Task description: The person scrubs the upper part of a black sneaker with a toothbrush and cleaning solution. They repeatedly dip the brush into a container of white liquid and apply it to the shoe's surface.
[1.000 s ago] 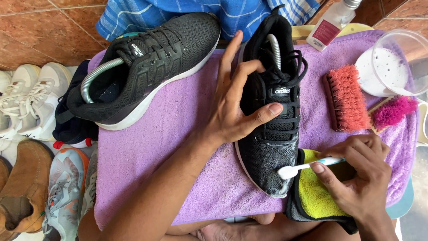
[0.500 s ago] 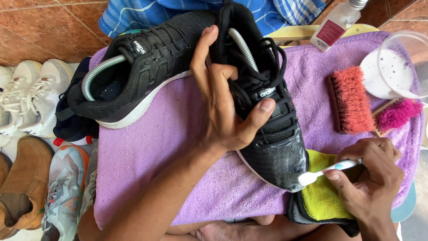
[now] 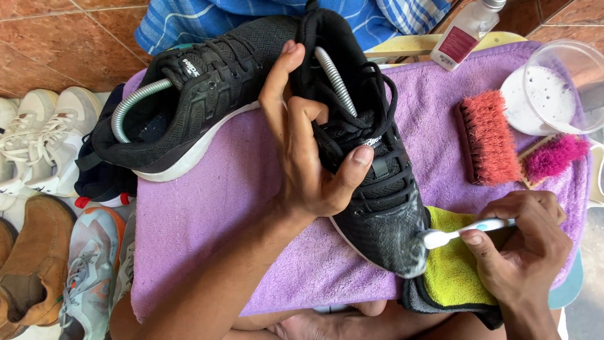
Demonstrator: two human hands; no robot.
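Fingers [image 3: 497,242] of the right hand [image 3: 522,252] pinch a toothbrush [image 3: 462,232], bristles on the sudsy toe of the shoe [image 3: 371,170]; left hand [image 3: 308,145] clasps that shoe's side, tilting it steady over the purple towel [image 3: 207,220] for scrubbing

A purple towel [image 3: 207,220] is spread flat. A second black shoe [image 3: 189,94] is laid on its top left part, with a grey bendy tube [image 3: 135,101] stuck inside it. An orange scrub brush [image 3: 489,135] is placed on the right side of the towel, and a small pink brush [image 3: 553,156] is seen just beside it. A clear bowl of foamy white water [image 3: 550,88] is set near the top right corner. A bottle with a red label [image 3: 462,36] is laid above the towel. White [image 3: 34,141], brown [image 3: 28,264] and grey-orange shoes [image 3: 88,271] are lined up on the floor at the left. Blue checked cloth [image 3: 251,16] is seen at the top.
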